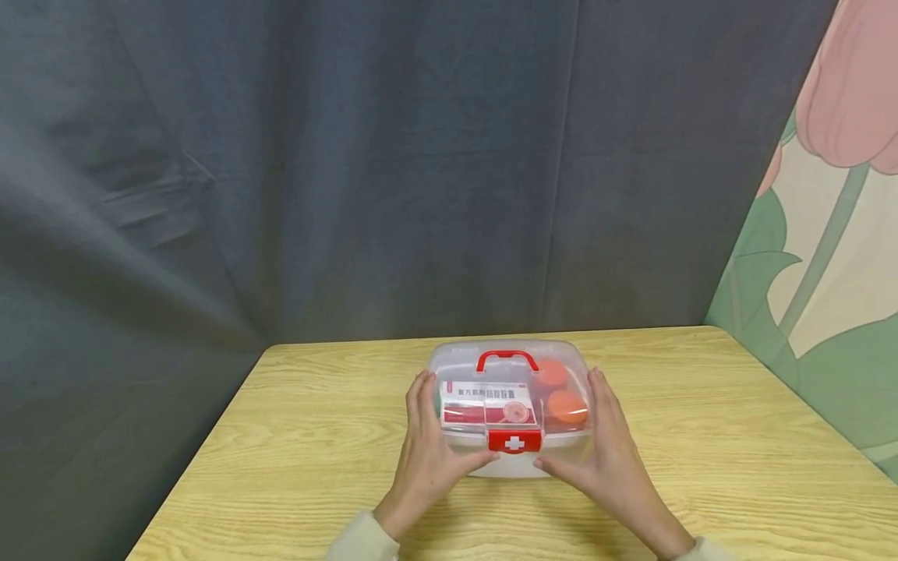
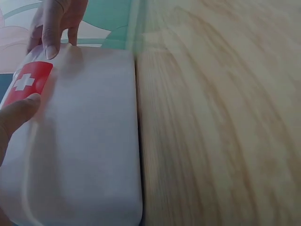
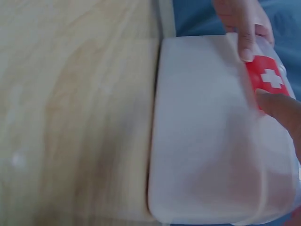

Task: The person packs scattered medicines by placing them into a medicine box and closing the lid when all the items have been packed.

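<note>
A clear plastic first-aid box (image 1: 459,358) sits on the wooden table with its lid down. On its front is a red latch (image 1: 514,442) with a white cross, and a red handle (image 1: 507,354) lies on top. Through the lid show a white and red medicine carton (image 1: 484,405) and two orange caps (image 1: 567,407). My left hand (image 1: 426,448) grips the box's left side, thumb along the front below the latch. The right side is held by my right hand (image 1: 609,456), its thumb also at the front. Both wrist views show the thumbs near the latch's lower edge.
The wooden table (image 1: 302,436) extends to both sides of the box. A dark grey curtain (image 1: 407,171) hangs behind it. On the right stands a wall with a tulip pattern (image 1: 842,257).
</note>
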`<act>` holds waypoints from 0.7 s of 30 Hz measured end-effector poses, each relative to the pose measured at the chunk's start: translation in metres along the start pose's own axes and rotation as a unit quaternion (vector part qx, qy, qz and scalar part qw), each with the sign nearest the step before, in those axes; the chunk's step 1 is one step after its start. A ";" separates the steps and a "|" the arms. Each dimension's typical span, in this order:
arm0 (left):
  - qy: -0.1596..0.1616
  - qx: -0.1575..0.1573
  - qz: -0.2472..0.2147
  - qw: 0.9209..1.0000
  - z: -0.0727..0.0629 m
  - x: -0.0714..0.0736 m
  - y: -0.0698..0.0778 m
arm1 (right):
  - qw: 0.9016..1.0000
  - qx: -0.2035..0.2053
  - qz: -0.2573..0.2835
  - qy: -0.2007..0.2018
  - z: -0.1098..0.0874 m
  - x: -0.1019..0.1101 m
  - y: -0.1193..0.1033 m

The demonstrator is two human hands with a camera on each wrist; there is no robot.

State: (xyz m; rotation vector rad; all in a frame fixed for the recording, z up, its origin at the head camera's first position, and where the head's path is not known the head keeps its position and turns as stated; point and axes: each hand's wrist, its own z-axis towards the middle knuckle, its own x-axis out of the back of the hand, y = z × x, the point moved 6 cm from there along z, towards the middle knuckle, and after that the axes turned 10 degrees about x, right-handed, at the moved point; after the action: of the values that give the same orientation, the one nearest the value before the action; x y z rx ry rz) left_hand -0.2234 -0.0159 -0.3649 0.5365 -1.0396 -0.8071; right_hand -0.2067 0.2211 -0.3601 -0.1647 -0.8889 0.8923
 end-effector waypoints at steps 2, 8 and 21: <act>0.014 -0.025 0.010 1.000 0.000 0.000 0.000 | 0.999 0.022 -0.021 0.016 -0.001 -0.001 -0.001; 0.043 -0.064 0.050 0.996 -0.001 0.001 0.003 | 0.995 0.065 -0.053 0.046 0.000 -0.002 -0.007; 0.058 -0.057 0.050 0.995 -0.002 0.003 0.006 | 0.992 0.083 -0.050 0.087 -0.001 0.000 -0.009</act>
State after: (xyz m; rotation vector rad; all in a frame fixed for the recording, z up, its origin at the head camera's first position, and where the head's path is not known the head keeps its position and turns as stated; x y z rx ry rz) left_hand -0.2189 -0.0148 -0.3591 0.4267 -0.9004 -0.7336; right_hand -0.2008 0.2154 -0.3567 -0.0526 -0.6529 0.8398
